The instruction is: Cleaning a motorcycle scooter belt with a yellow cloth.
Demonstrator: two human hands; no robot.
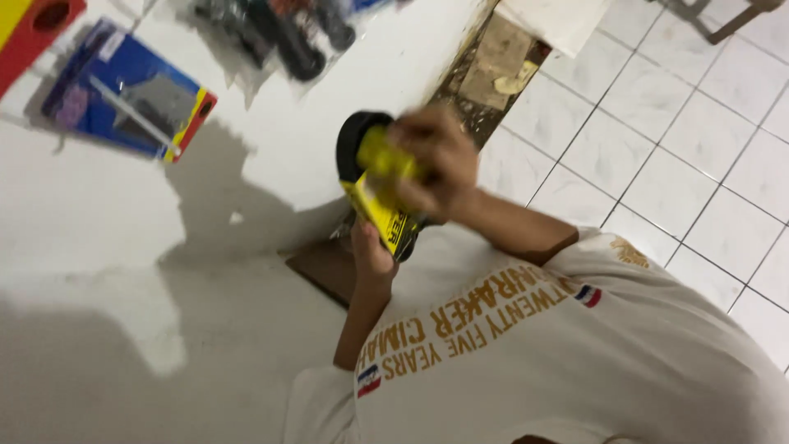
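At the near edge of the white table [107, 247], holding a yellow-and-black object [374, 189] up with both hands, just above the spot where the tabletop meets the tiled floor [657, 123]; blurred, so cannot tell exactly what kind of thing it is, only a bright yellow body with a rounded black end turned toward the table and a black band lower down; tilted, with the black end uppermost and the yellow part slanting down toward the chest. Closing the right hand [440, 164] firmly over the upper yellow part, fingers curled around it from the floor side and hiding much of it; clasping the lower end from underneath with the left hand [371, 251], thumb and fingers wrapped about the bottom edge. Wearing a pale shirt [575, 362] with gold lettering and small striped patches, filling the lower right of the view. Lying flat just below the left hand, partly hidden by the forearm, a brown flat piece [322, 270]. Farther back on the table, well apart from the hands: a blue blister pack [123, 90] with a red and yellow edge; beside it at the corner a red and yellow box [33, 25]; toward the middle a clear bag of dark tools [279, 33], too blurred to tell apart. Beyond the table edge, a worn brown board [501, 57] set against the floor tiles.
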